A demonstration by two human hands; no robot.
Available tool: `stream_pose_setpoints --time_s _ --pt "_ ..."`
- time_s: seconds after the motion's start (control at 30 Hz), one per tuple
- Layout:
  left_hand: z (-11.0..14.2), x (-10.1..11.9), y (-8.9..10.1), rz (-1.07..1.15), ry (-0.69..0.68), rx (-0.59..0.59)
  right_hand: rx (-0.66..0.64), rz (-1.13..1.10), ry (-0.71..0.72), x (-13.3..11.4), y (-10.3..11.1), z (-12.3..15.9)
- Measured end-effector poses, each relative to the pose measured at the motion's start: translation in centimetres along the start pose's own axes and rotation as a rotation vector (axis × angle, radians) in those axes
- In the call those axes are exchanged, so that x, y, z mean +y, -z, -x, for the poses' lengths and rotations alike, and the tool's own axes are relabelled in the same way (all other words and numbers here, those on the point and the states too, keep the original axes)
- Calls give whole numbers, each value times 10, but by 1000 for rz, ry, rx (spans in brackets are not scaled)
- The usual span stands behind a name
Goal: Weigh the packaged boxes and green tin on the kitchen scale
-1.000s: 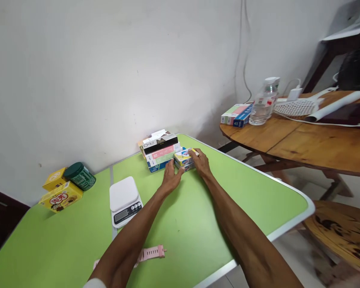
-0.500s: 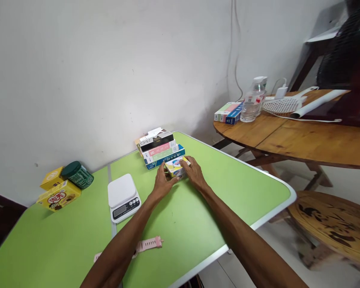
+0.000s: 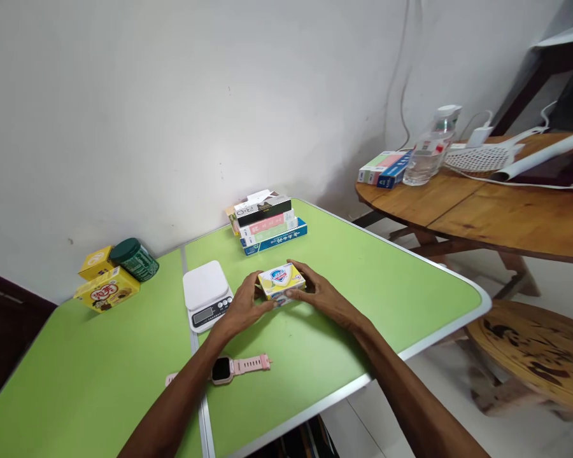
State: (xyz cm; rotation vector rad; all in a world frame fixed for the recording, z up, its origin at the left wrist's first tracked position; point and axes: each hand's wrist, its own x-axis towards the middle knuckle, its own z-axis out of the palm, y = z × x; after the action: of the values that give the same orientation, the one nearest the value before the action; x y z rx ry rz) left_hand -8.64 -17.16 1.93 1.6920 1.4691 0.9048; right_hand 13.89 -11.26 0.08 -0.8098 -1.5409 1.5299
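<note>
Between my two hands is a yellow-and-white soap box [image 3: 281, 277] with a blue shield logo, held over the green table. My left hand [image 3: 246, 301] grips its left end, fingers behind and thumb at the lower front. My right hand [image 3: 322, 294] closes on the right end, thumb across the front edge. The lower front of the box is partly covered, so I cannot tell whether a second box sits beneath. Behind it lies a stack of flat cartons [image 3: 268, 222], with a blue carton at the bottom. Left of my left hand stands a white kitchen scale [image 3: 206, 287].
A pink smartwatch [image 3: 222, 369] lies near my left forearm. Yellow boxes [image 3: 107, 289] and a green canister [image 3: 136, 259] stand at the left by the wall. To the right, a wooden table [image 3: 458, 213] carries bottles [image 3: 424, 159] and cartons; a wooden stool [image 3: 539, 350] stands below.
Both hands have drawn the soap box back from the carton stack toward me, leaving a gap. The view has shifted a little, and more of the smartwatch shows.
</note>
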Motion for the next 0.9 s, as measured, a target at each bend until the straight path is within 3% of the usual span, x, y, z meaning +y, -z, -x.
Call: stream_pose_setpoints --time_s 0.23,0.37,0.6,0.73,0.9 --pt "-6 4 6 -63 -4 -78 -11 -49 -12 -6 4 4" --pt "-8 -3 4 -67 -21 -62 -64 -38 -23 -1 7 2" --pt "-2 -4 9 -47 -67 -72 -35 67 -35 3 7 2" --pt "14 6 41 -62 -122 -15 -80 131 44 -18 -14 -10" --pt "41 2 109 -144 -87 118 -189 184 161 -38 -76 -55"
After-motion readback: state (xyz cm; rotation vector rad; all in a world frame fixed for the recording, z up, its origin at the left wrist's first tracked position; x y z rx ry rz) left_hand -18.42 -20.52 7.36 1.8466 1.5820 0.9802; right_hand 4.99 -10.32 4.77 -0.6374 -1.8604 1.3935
